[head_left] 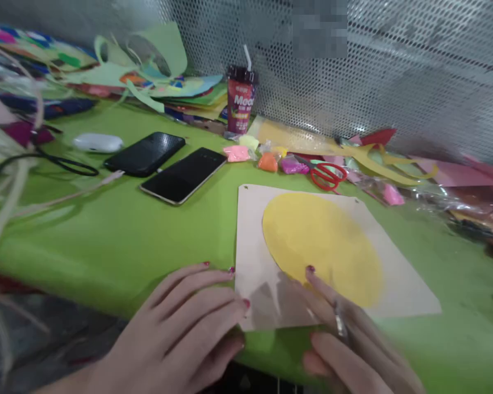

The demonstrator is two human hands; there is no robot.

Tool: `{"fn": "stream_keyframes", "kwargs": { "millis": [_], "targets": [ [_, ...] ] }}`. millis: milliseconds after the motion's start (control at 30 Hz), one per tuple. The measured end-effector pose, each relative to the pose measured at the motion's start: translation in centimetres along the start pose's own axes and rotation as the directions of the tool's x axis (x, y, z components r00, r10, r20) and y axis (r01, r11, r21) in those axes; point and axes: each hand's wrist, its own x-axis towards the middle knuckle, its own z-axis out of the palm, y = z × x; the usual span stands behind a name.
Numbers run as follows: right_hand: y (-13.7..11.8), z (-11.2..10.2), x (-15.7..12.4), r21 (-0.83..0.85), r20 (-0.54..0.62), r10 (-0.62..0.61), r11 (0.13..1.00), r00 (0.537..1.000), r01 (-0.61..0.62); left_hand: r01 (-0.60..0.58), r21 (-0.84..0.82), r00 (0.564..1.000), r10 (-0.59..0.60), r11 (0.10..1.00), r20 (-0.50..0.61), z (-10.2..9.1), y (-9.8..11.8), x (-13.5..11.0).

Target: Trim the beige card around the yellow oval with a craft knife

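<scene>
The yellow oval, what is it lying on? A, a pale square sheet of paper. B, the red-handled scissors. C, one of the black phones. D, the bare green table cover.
A: the yellow oval lies flat on the pale square sheet, whose margin shows all round it, with the right hand touching its near edge and the left hand at the sheet's left edge.

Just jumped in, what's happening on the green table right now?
A person's two hands rest at the near edge of a white sheet on the green table. The left hand lies flat beside the sheet's corner; the right hand, blurred, touches the yellow oval lying on it. Red scissors lie untouched behind.
</scene>
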Motion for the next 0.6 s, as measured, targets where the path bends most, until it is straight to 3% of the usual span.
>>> {"fn": "stream_keyframes", "kwargs": {
  "millis": [200, 333, 467, 600],
  "targets": [
    [-0.4, -0.3, -1.2, 0.027, -0.025, -0.218, 0.975, 0.976, 0.219, 0.039, -0.071, 0.987, -0.028, 0.997, 0.159, -0.4, 1.3, 0.5],
    [0.0, -0.1, -1.8, 0.086, -0.055, -0.207, 0.974, 0.977, 0.212, 0.056, -0.073, 0.972, -0.038, 0.996, 0.232, -0.4, 1.7, 0.7],
    [0.2, 0.1, -2.0, 0.108, -0.116, -0.226, 0.965, 0.967, 0.238, -0.010, -0.113, 0.960, 0.041, 0.994, 0.276, -0.7, 1.5, 1.5],
    [0.1, 0.2, -1.8, 0.100, -0.166, -0.258, 0.956, 0.952, 0.277, -0.131, -0.096, 0.956, 0.151, 0.987, 0.251, -0.6, 1.2, 2.1]
  ]
}}
